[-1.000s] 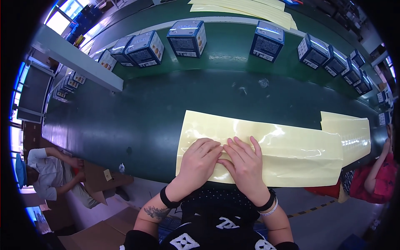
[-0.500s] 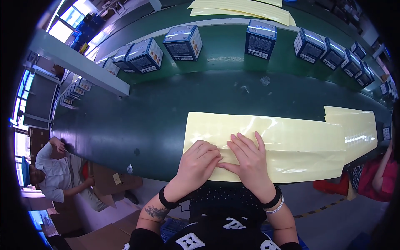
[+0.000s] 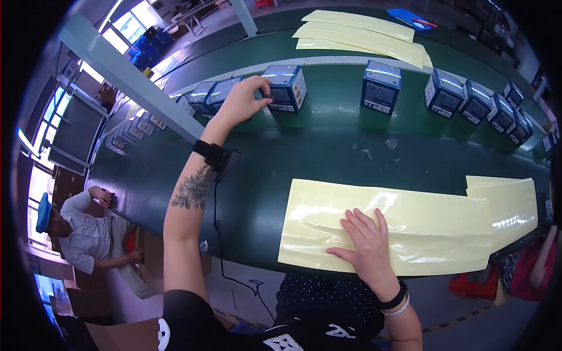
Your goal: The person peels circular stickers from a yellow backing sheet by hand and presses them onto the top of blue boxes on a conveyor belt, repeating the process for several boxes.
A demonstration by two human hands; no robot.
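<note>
My left hand (image 3: 241, 100) is stretched far forward to a dark blue box (image 3: 285, 88) on the raised belt. Its thumb and forefinger are bent toward each other at the box's left front edge; whatever they pinch, if anything, is too small to make out. Flat on a glossy pale yellow sheet (image 3: 433, 228) lies my right hand (image 3: 369, 243), fingers spread. The sheet has a crease running along it and rests at the near edge of the green work surface (image 3: 246, 193).
More blue boxes stand along the belt, such as one box (image 3: 381, 88) right of centre. Yellow sheets (image 3: 360, 35) and a blue tray (image 3: 411, 19) lie beyond. A grey post (image 3: 129, 76) slants in at left. A co-worker (image 3: 88, 228) sits at the left end.
My left hand has left the yellow sheet and moved forward and left to the blue box. My right hand stays on the sheet, now lying flatter. The view has shifted slightly.
</note>
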